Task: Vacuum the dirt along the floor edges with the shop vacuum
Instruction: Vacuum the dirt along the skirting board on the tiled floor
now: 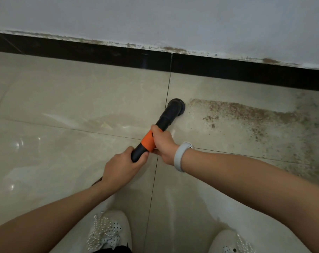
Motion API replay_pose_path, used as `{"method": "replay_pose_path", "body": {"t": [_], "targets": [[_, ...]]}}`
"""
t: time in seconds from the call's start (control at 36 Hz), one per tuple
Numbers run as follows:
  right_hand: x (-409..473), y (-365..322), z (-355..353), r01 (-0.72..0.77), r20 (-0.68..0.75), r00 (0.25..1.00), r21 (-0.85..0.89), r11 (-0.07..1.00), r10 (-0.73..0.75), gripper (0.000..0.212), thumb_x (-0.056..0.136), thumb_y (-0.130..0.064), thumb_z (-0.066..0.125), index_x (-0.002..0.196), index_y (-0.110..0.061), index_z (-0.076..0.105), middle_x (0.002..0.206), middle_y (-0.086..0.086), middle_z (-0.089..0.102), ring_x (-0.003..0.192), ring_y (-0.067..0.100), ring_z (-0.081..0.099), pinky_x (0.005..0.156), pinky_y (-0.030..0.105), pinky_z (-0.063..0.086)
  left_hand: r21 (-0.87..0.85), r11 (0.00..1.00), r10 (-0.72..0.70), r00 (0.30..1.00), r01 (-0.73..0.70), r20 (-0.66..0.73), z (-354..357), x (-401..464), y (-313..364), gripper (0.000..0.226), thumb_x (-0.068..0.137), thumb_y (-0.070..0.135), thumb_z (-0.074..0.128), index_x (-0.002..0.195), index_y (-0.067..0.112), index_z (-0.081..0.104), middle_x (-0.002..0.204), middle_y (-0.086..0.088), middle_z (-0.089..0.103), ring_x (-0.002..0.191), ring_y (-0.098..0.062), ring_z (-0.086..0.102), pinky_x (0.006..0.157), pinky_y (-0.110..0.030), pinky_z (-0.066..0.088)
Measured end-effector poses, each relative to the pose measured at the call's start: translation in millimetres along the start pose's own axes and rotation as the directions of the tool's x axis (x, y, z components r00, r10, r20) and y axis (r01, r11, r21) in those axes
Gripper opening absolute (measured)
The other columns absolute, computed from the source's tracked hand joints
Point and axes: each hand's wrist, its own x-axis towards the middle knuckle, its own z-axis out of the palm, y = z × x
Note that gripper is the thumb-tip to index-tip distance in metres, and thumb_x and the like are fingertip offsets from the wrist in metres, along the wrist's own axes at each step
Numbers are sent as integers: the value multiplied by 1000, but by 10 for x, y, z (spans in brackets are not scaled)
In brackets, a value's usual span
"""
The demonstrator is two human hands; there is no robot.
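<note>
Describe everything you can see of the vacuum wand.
The vacuum wand is a black tube that looks like plastic, with an orange band in the middle. It slants away from the person, its round nozzle on the beige tile beside the brown dirt. The left hand grips its near end, the right hand grips the band.

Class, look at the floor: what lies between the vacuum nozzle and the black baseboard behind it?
In the head view, only bare tile separates the nozzle from the baseboard. The dirt lies to the nozzle's right instead.
</note>
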Motion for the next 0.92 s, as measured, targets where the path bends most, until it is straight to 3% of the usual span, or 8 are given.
{"method": "replay_pose_path", "body": {"t": [0.08,0.19,0.33,0.47,0.58,0.67,0.78,0.92], "targets": [[10,-80,-23,6,-11,1000,18,1000,-6,24,95,-37,48,100,-13,46,90,3,53,87,21,56,93,44,52,-28,1000,-6,1000,5,-4,9,49,79,36,88,57,49,80,22,49,64,2,57,58,-15,55,51,-28,34],[-23,-5,-88,-38,-23,999,33,999,39,25,95,-38,48,101,-13,45,93,5,54,101,27,58,93,45,52,-57,998,19,999,-17,31,42,2,99,31,88,53,53,77,24,49,63,3,57,55,-13,54,50,-26,35],[-77,275,-254,-87,2,996,64,994,87,25,97,-37,47,105,-13,45,99,7,54,103,28,57,87,41,54,-9,998,63,992,-62,107,133,-163,32,33,88,54,53,79,22,52,62,2,58,53,-13,53,52,-27,38],[17,122,-285,-62,19,998,69,996,61,27,97,-36,48,108,-11,44,104,8,54,104,28,57,80,38,54,-74,997,37,997,-32,68,142,-53,124,35,87,54,53,74,22,50,59,3,55,51,-14,51,50,-27,36],[80,-125,-234,-26,10,1000,157,987,25,26,97,-34,52,106,-11,42,91,4,52,97,26,56,77,38,51,-130,991,-28,999,32,36,111,138,206,44,82,66,49,76,23,54,63,-1,61,58,-23,62,60,-35,53],[119,-193,-167,-9,15,1000,220,976,6,30,94,-34,54,107,-9,44,96,10,57,97,32,63,85,44,55,-166,985,-43,998,51,51,93,206,273,45,81,66,49,76,22,56,63,-1,62,59,-24,64,63,-42,56],[98,-119,-207,-29,35,999,297,955,19,25,98,-32,50,96,-9,42,89,12,55,66,26,65,67,37,57,-190,981,-28,996,44,89,104,168,301,40,84,59,53,75,19,56,60,-1,60,56,-24,61,62,-44,56],[51,95,-409,-61,33,998,320,945,53,23,99,-33,49,95,-11,42,91,12,56,75,28,66,79,44,56,-164,986,44,988,-19,150,208,15,344,38,87,54,55,75,18,54,58,0,58,49,-19,56,59,-43,53]]}}
